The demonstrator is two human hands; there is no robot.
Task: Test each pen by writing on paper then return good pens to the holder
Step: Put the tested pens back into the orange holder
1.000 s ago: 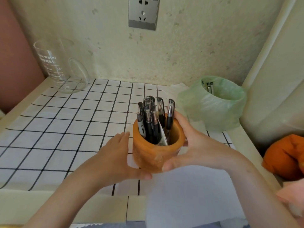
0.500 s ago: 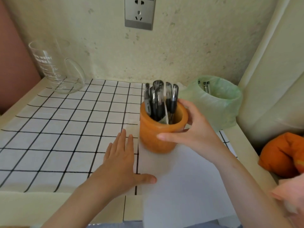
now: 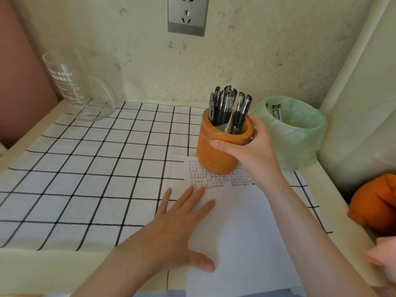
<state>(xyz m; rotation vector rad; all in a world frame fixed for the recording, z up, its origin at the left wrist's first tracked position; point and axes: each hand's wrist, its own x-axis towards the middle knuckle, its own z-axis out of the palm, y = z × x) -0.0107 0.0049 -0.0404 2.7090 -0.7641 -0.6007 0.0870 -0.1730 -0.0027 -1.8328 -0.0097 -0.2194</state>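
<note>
On the cream tabletop (image 3: pixel 42 264) lies a white cloth (image 3: pixel 85 179) with a thin black grid. A smooth white sheet of paper (image 3: pixel 246 243) lies over its right side, with rows of small handwritten marks near its far edge. Against the wall at the right stands a round bin lined with a crinkled green plastic bag (image 3: pixel 300 142), and at the far left a clear glass measuring jug (image 3: pixel 75 88) with a curved handle. The glossy orange holder (image 3: pixel 212 155), a squat cylinder, stands upright on the paper's far edge. The right hand (image 3: pixel 255 151) grasps it from the right, thumb across the front and fingers round the rim. The left hand (image 3: pixel 180 228) lies flat, fingers spread, on the paper's left edge, near the holder but not touching it. Slim dark pens (image 3: pixel 225 106) stand bunched in the holder.
</note>
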